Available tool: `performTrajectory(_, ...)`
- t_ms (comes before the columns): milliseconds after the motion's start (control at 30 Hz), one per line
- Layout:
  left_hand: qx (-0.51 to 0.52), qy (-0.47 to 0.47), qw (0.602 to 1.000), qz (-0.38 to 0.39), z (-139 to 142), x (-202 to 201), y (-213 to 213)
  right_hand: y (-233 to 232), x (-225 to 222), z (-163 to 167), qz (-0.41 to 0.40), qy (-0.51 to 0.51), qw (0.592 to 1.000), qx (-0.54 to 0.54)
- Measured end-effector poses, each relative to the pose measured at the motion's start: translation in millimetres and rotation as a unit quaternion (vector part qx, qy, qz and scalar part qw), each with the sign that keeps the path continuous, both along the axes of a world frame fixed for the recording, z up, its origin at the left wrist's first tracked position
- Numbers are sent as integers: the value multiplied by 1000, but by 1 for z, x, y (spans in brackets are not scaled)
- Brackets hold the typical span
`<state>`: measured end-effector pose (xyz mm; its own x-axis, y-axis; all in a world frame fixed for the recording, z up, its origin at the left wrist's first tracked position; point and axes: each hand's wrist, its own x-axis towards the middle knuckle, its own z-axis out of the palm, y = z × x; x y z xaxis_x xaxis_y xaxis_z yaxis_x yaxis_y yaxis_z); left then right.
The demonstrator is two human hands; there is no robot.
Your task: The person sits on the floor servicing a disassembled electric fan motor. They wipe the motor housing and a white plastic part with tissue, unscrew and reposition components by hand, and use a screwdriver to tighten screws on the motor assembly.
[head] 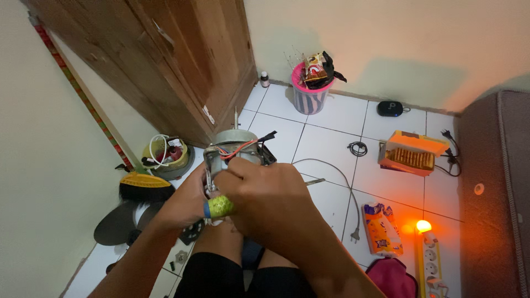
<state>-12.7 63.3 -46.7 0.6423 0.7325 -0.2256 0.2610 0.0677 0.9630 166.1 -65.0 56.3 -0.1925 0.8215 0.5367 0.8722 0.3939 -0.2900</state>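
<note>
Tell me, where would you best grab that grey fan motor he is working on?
Probably around the round metal body of the fan motor, from the side, as the left hand does low down. The thin shaft points up and wires cross the top, while the right hand covers the front.

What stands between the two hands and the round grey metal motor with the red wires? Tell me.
Nothing visible does. The left hand and the right hand are already closed around the lower part of the round grey metal motor, which is held up above the person's lap.
</note>
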Motion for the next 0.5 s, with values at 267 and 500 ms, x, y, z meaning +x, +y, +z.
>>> performTrajectory(267,-1,-107,994,-36,1,1,1,2,-6,0,-15,-67,997,23)
performTrajectory(500,8,-75,997,-33,-2,-2,5,-2,-9,7,-9,-58,997,44)
